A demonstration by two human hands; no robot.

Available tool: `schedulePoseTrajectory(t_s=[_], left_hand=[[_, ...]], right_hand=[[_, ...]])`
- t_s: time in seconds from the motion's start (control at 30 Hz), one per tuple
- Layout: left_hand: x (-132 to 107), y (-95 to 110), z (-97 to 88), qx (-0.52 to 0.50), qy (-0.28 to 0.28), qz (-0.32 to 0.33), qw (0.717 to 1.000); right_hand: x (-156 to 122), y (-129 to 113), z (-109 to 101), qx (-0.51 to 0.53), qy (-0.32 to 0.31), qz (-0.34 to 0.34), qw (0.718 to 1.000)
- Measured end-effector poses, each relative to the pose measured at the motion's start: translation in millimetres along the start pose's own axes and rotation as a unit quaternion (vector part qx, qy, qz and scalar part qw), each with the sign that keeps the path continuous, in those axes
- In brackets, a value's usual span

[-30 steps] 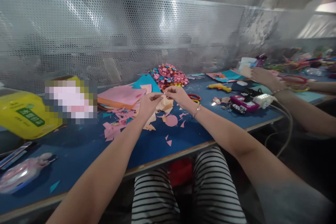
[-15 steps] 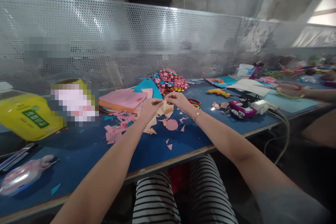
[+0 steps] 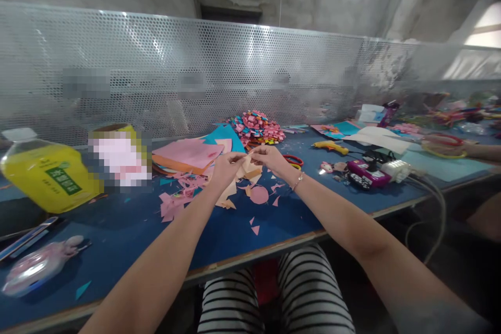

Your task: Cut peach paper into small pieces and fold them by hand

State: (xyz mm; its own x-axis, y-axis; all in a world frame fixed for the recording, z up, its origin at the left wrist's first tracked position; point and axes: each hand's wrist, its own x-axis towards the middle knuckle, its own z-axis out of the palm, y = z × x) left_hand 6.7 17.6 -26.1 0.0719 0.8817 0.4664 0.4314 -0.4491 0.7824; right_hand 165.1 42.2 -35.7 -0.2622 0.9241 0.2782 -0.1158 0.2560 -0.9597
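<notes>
Above the blue table (image 3: pixel 129 229), my left hand (image 3: pixel 225 167) and my right hand (image 3: pixel 270 159) both pinch a small piece of peach paper (image 3: pixel 250 168), fingertips close together. A bracelet sits on my right wrist. Under the hands lie pink paper scraps (image 3: pixel 178 195) and a pink paper circle (image 3: pixel 259 194). Behind them are a stack of pink and orange sheets (image 3: pixel 188 154) and a pile of folded pink and blue paper pieces (image 3: pixel 256 126).
A yellow bottle (image 3: pixel 47 177) and a pink case (image 3: pixel 33 269) lie at the left. Red-handled scissors (image 3: pixel 291 159), a yellow glue gun (image 3: pixel 331 146), a purple device (image 3: pixel 366 173) and cables sit at the right. Another person's hand (image 3: pixel 446 143) rests far right. A perforated metal screen backs the table.
The other person's arm, reaching over the table a second ago, has drawn back to the right. My hands stay on the peach paper; the view has tilted up slightly.
</notes>
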Motion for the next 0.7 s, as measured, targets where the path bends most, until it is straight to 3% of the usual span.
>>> schedulePoseTrajectory(t_s=[0.37,0.7], left_hand=[[-0.3,0.3,-4.0,-0.055,0.008,-0.014,0.998],[0.5,3.3,-7.1,-0.07,0.07,-0.017,0.995]], right_hand=[[-0.1,-3.1,2.5,-0.009,-0.002,-0.006,1.0],[0.5,-5.3,5.8,0.019,0.022,-0.001,1.0]])
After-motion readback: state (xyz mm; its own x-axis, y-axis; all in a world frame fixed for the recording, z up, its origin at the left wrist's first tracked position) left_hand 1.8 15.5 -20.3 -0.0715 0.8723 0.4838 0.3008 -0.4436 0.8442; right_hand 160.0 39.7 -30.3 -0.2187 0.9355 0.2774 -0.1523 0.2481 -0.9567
